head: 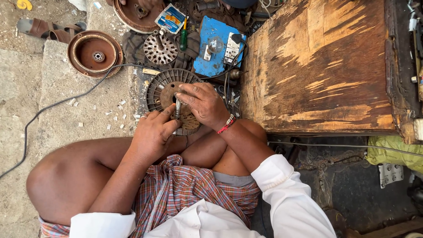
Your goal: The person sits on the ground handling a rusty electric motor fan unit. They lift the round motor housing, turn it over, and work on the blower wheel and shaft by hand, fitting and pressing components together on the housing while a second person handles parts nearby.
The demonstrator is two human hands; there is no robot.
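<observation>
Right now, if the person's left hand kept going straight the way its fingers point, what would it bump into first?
The left hand points up and right, at the metal shaft of the slotted round core. It seems to touch the shaft already; just past it is the right hand.

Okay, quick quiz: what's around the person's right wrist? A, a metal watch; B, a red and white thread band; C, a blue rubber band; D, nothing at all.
B: a red and white thread band circles the wrist of the right hand, which rests on the slotted fan motor core.
</observation>
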